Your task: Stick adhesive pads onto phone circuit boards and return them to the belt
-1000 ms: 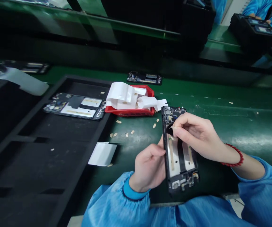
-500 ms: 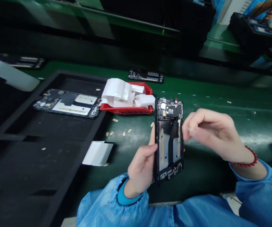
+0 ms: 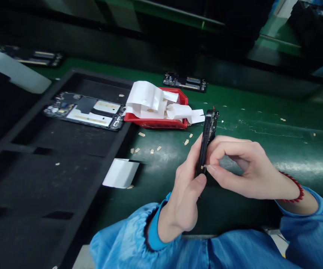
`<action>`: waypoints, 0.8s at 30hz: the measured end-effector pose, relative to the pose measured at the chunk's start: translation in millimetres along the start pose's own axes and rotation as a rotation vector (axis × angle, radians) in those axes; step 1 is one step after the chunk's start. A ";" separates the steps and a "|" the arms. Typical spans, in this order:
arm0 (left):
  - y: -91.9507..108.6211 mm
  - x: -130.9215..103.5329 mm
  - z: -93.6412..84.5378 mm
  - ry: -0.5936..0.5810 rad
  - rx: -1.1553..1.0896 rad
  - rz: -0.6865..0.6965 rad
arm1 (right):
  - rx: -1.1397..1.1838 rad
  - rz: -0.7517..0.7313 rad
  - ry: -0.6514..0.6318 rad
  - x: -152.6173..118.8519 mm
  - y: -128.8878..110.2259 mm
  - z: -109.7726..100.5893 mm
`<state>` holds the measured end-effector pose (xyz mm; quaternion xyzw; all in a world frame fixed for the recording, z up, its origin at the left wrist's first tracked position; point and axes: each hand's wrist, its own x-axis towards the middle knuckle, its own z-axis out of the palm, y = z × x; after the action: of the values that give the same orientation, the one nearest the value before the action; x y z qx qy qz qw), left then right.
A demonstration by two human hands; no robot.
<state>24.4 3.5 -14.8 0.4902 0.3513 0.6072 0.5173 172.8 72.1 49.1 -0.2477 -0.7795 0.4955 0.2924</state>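
Note:
My left hand (image 3: 185, 190) grips an opened phone (image 3: 207, 140), which stands on edge so that its black side frame faces me. Its inner parts are turned to the right and mostly out of sight. At that side, the thumb and forefinger of my right hand (image 3: 240, 164) pinch a tiny tan tab (image 3: 203, 167) against the frame. How firmly the tab sticks there, I cannot tell. Behind the phone lies a red bin (image 3: 156, 124) heaped with white backing paper (image 3: 146, 95), and one paper strip reaches almost to the phone.
At left is a black compartment tray (image 3: 105, 149) with another opened phone (image 3: 88, 112) in it. A further opened phone (image 3: 185, 82) lies at the back. Small tan scraps (image 3: 151, 151) and a folded white paper (image 3: 120, 173) lie on the green table (image 3: 262, 127).
The phone has turned from showing its inside to standing edge-on. My right hand has moved left and down, bringing its pinched fingers against the phone's side.

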 end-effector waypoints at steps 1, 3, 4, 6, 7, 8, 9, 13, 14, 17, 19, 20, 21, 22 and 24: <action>0.7 -0.1 0.1 -0.007 0.015 0.003 | -0.002 0.000 -0.004 -0.1 -0.1 -0.3; 1.0 -0.6 -0.1 -0.015 0.042 0.006 | -0.011 0.001 -0.011 -0.5 -0.4 -0.7; 0.6 -1.0 -0.3 -0.014 0.053 0.008 | -0.015 0.004 -0.013 -0.8 -0.5 -0.7; -1.1 -2.0 -0.6 -0.006 0.066 0.015 | -0.015 0.006 -0.013 -1.1 -0.8 -0.5; -2.0 -2.6 -0.6 -0.001 0.069 0.018 | -0.012 0.003 -0.010 -1.1 -1.0 -0.4; -2.7 -3.2 -0.5 0.006 0.069 0.022 | -0.008 0.000 -0.007 -1.1 -1.1 -0.1; -3.1 -3.7 -0.1 0.010 0.067 0.020 | -0.005 -0.002 -0.003 -1.0 -1.3 0.1; -0.3 -3.8 2.3 0.056 0.032 -0.040 | -0.007 0.003 0.005 -0.1 -1.6 1.0; 1.1 -3.4 2.8 0.075 0.016 -0.064 | -0.006 0.005 0.005 0.2 -1.7 1.1; 4.9 -1.7 4.0 0.125 -0.034 -0.133 | 0.000 0.008 0.004 0.7 -1.5 0.9; 6.1 -0.6 4.4 0.148 -0.059 -0.157 | -0.002 0.013 -0.001 0.9 -1.2 0.5; 6.4 -0.2 4.6 0.154 -0.062 -0.161 | -0.003 0.018 -0.005 0.9 -1.0 0.4; 6.5 0.2 4.7 0.154 -0.060 -0.158 | -0.002 0.019 -0.008 1.0 -0.7 0.3; 6.5 0.4 4.9 0.152 -0.052 -0.150 | -0.002 0.019 -0.011 1.0 -0.4 0.3; 6.2 0.5 5.3 0.136 -0.032 -0.131 | -0.003 0.016 -0.015 1.1 0.1 0.6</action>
<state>27.7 2.3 -7.5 0.4153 0.4071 0.6094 0.5389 171.6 72.5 49.0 -0.2506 -0.7805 0.4984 0.2822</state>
